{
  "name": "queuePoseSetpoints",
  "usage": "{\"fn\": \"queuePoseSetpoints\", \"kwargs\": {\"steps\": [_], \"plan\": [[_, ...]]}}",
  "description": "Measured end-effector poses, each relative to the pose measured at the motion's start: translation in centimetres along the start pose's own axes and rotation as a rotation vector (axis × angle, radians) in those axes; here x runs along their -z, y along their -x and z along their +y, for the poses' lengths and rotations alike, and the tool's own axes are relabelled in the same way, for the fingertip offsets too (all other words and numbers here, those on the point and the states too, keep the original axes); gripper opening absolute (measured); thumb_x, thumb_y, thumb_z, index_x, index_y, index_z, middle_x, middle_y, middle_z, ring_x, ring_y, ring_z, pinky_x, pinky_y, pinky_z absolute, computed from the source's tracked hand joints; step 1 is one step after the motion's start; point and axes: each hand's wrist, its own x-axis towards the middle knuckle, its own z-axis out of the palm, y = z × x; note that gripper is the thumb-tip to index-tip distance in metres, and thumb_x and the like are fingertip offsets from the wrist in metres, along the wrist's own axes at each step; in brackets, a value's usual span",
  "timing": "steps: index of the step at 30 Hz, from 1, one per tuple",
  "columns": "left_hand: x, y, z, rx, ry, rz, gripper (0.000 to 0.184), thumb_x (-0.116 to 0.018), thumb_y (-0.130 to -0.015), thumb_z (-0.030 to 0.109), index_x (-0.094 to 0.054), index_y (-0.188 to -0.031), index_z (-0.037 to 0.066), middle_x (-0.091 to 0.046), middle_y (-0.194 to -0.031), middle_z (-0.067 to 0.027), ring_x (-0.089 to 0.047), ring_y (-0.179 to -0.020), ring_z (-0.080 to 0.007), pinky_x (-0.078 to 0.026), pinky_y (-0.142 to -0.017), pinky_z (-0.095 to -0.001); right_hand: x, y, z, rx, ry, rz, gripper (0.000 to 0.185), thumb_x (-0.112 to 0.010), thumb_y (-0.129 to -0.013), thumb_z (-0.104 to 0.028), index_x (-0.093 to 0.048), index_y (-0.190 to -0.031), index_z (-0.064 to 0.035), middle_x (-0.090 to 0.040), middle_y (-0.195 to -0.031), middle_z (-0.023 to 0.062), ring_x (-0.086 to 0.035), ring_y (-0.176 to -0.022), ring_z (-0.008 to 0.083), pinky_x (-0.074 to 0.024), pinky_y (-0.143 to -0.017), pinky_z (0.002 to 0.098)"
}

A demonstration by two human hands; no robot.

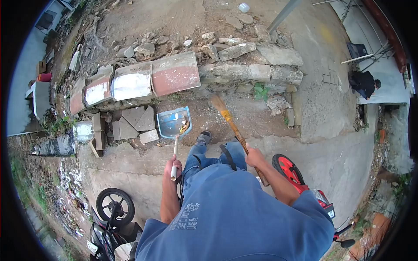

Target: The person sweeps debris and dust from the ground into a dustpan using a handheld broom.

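Note:
My left hand [173, 166] is closed around the pale handle of a blue dustpan [167, 123]. The pan rests on the dirt ahead of me, with dry leaves and scraps [184, 126] in its right side. In my right hand [255, 157] is a broom [233, 126] with a patterned brown handle, gripped partway along. Its handle end sticks out behind the hand, toward my body. The brown bristles [218, 103] point away from me, over the dirt near the low stone edge, to the right of the pan. I cannot tell whether they touch the ground.
Grey paving slabs [137, 119] lie left of the dustpan. Behind them are curved red-and-white panels [152, 79] and broken stones [237, 51]. A black motorcycle [114, 213] stands at lower left, a red one [291, 172] at right. A person in dark clothes [364, 84] is far right.

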Motion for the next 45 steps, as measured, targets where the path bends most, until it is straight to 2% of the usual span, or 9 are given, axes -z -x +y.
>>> {"fn": "queuePoseSetpoints", "kwargs": {"steps": [6, 9, 18, 21, 24, 29, 30, 35, 45], "plan": [[0.4, 1.2, 0.9, 0.025, 0.038, -0.142, 0.029, -0.043, -0.090, 0.032, -0.037, -0.071, 0.010, -0.035, -0.050, 0.0041, -0.038, -0.042, -0.0040, -0.038, -0.037, -0.0159, 0.5, -1.0, -4.5, 0.193, 0.145, -0.026, 0.059, -0.048, -0.080, -0.020, -0.025, -0.131, -0.0019, -0.055, -0.097, 0.0279, -0.053, -0.092, 0.0411, -0.0428, -0.081, 0.0448], [0.7, 1.9, 0.9, 0.021, 0.099, -0.114, 0.025, -0.041, -0.091, 0.028, -0.037, -0.072, 0.011, -0.034, -0.049, 0.0044, -0.035, -0.039, -0.0041, -0.034, -0.034, -0.0159, 0.3, -0.6, -5.5, 0.239, 0.119, -0.036, 0.056, -0.046, -0.082, -0.020, -0.026, -0.130, -0.0001, -0.056, -0.090, 0.0296, -0.054, -0.086, 0.0433, -0.0435, -0.078, 0.0467], [3.0, 3.9, 1.0, -0.092, 0.172, -0.050, 0.028, -0.045, -0.089, 0.029, -0.036, -0.068, 0.011, -0.036, -0.049, 0.0036, -0.037, -0.040, -0.0045, -0.037, -0.035, -0.0167, 3.8, 4.2, -5.8, 0.255, 0.179, -0.052, 0.058, -0.047, -0.082, -0.020, -0.024, -0.127, 0.0080, -0.058, -0.078, 0.0262, -0.058, -0.078, 0.0397, -0.0457, -0.069, 0.0466], [4.0, 4.1, 1.0, -0.099, 0.177, -0.100, 0.038, -0.043, -0.089, 0.034, -0.037, -0.060, 0.010, -0.034, -0.047, 0.0040, -0.037, -0.041, -0.0055, -0.039, -0.038, -0.0182, 4.4, 3.6, -7.2, 0.341, 0.182, -0.107, 0.057, -0.047, -0.082, -0.019, -0.025, -0.128, 0.0050, -0.058, -0.081, 0.0259, -0.058, -0.078, 0.0394, -0.0457, -0.068, 0.0466], [3.3, 4.6, 0.3, -0.139, 0.217, -0.086, 0.036, -0.044, -0.089, 0.033, -0.036, -0.062, 0.010, -0.035, -0.047, 0.0038, -0.036, -0.039, -0.0055, -0.038, -0.037, -0.0178, 2.5, 1.4, -9.1, 0.400, 0.176, -0.150, 0.056, -0.048, -0.080, -0.017, -0.028, -0.129, -0.0003, -0.059, -0.083, 0.0238, -0.058, -0.079, 0.0388, -0.0460, -0.068, 0.0462], [2.8, 5.8, -0.9, -0.201, 0.295, -0.112, 0.036, -0.045, -0.089, 0.032, -0.035, -0.061, 0.011, -0.034, -0.047, 0.0040, -0.036, -0.039, -0.0053, -0.037, -0.036, -0.0174, -3.6, -4.3, -10.8, 0.521, 0.457, -0.118, 0.048, -0.039, -0.085, -0.018, -0.028, -0.132, -0.0097, -0.060, -0.086, 0.0182, -0.058, -0.081, 0.0324, -0.0464, -0.068, 0.0437], [3.0, 5.8, -1.1, -0.187, 0.313, -0.139, 0.037, -0.045, -0.089, 0.032, -0.035, -0.061, 0.011, -0.034, -0.047, 0.0041, -0.036, -0.039, -0.0051, -0.037, -0.036, -0.0173, -4.5, -5.6, -10.4, 0.524, 0.527, -0.086, 0.047, -0.036, -0.085, -0.015, -0.030, -0.132, -0.0134, -0.060, -0.087, 0.0151, -0.060, -0.081, 0.0285, -0.0474, -0.068, 0.0418], [3.6, 6.4, -3.1, -0.177, 0.325, -0.165, 0.036, -0.046, -0.089, 0.032, -0.035, -0.061, 0.011, -0.034, -0.049, 0.0044, -0.036, -0.041, -0.0040, -0.036, -0.036, -0.0166, -5.8, -9.4, -4.6, 0.403, 0.562, -0.074, 0.048, -0.037, -0.084, -0.014, -0.031, -0.131, -0.0173, -0.061, -0.089, 0.0141, -0.060, -0.082, 0.0286, -0.0479, -0.069, 0.0414], [3.3, 8.0, -9.9, -0.201, 0.354, -0.238, 0.038, -0.042, -0.090, 0.034, -0.036, -0.061, 0.010, -0.033, -0.048, 0.0047, -0.035, -0.040, -0.0035, -0.036, -0.037, -0.0165, -4.1, -3.2, 10.2, 0.159, 0.609, -0.133, 0.051, -0.036, -0.084, -0.015, -0.026, -0.134, -0.0196, -0.061, -0.090, 0.0160, -0.060, -0.084, 0.0303, -0.0482, -0.071, 0.0416]]}}
